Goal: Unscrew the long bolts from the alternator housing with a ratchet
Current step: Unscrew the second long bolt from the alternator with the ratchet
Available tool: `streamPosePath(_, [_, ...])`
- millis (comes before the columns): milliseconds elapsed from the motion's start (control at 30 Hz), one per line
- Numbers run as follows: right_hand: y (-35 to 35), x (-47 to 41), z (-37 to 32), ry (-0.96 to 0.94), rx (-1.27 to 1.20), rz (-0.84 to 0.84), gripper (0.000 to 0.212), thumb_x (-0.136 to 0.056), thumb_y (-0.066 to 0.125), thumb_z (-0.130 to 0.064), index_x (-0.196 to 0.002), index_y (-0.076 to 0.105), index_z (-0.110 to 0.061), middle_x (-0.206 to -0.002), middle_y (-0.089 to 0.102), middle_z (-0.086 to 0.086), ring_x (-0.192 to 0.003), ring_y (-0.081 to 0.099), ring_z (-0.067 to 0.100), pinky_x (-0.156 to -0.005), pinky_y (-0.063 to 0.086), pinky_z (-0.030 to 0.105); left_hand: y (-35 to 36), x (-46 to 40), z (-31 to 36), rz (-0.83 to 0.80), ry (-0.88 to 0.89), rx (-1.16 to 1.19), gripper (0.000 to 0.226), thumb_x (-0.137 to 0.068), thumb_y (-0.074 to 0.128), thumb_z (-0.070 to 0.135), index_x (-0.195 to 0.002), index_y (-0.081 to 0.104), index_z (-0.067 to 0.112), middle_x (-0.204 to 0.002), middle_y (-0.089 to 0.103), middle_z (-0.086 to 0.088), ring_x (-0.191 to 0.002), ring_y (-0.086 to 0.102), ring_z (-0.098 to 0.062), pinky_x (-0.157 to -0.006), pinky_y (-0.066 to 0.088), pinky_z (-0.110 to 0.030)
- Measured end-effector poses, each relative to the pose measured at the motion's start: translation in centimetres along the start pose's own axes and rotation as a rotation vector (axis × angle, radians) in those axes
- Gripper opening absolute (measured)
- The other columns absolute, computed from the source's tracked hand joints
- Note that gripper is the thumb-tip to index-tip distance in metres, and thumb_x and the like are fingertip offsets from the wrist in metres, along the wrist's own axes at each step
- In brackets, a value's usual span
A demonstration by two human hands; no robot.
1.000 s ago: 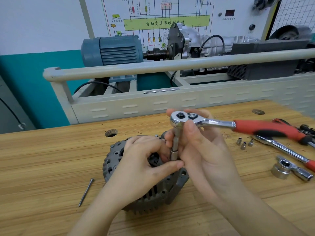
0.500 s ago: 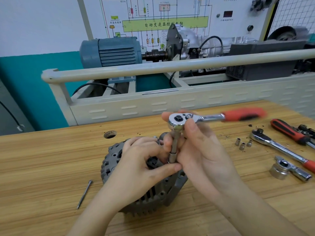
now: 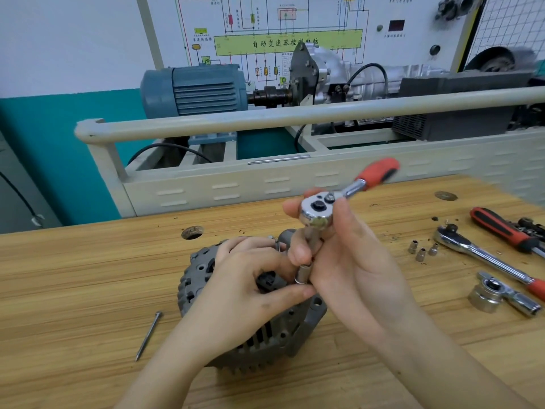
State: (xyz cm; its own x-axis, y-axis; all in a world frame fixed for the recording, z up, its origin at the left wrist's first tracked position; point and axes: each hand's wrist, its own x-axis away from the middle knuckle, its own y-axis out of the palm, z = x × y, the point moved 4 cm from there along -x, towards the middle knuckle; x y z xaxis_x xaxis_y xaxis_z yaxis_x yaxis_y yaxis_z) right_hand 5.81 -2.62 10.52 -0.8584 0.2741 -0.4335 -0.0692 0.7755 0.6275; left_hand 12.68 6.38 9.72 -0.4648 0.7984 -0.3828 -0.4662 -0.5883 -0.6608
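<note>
1. Head view: the alternator housing [image 3: 253,329] sat on the wooden bench [image 3: 73,290], a grey cast lump that looked heavy and rigid enough to stay put under torque.
2. The left hand [image 3: 244,287] lay over the housing's top, thumb stretched toward the socket [image 3: 303,273]; whether it gripped anything, I could not tell.
3. The right hand [image 3: 348,261] clasped the ratchet [image 3: 317,209] at its head and extension, red handle [image 3: 377,172] swinging free behind the housing, blurred.
4. Chrome looked slick; holding it near the head seemed right for spinning a loosened bolt.
5. One long bolt [image 3: 149,335] lay left of the housing.
</note>
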Motion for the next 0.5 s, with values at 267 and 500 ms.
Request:
streamPosePath(267, [-0.06, 0.13, -0.01, -0.023, 0.049, 0.018, 0.047, -0.064, 0.077, -0.037, -0.098, 0.059, -0.011, -0.088, 0.07, 0.001, -0.062, 0.06, 0.011, -0.064, 0.05, 0.025, 0.12, 0.04, -0.02, 0.002, 0.009, 0.003, 0.047, -0.059, 0.061, 0.06, -0.08, 0.071, 0.019, -0.091, 0.061, 0.02, -0.103, 0.026, 0.03, -0.1, 0.019, -0.018])
streamPosePath(500, [-0.52, -0.23, 0.07, 0.019, -0.034, 0.015, 0.031, -0.072, 0.069, -0.04, -0.092, 0.069, -0.017, -0.09, 0.07, 0.002, -0.061, 0.06, 0.011, -0.062, 0.05, 0.024, 0.06, -0.01, 0.05, -0.007, 0.023, 0.026, 0.042, -0.057, 0.057, 0.056, -0.079, 0.072, 0.023, -0.098, 0.058, 0.022, -0.101, 0.021, 0.035, -0.098, 0.01, -0.008])
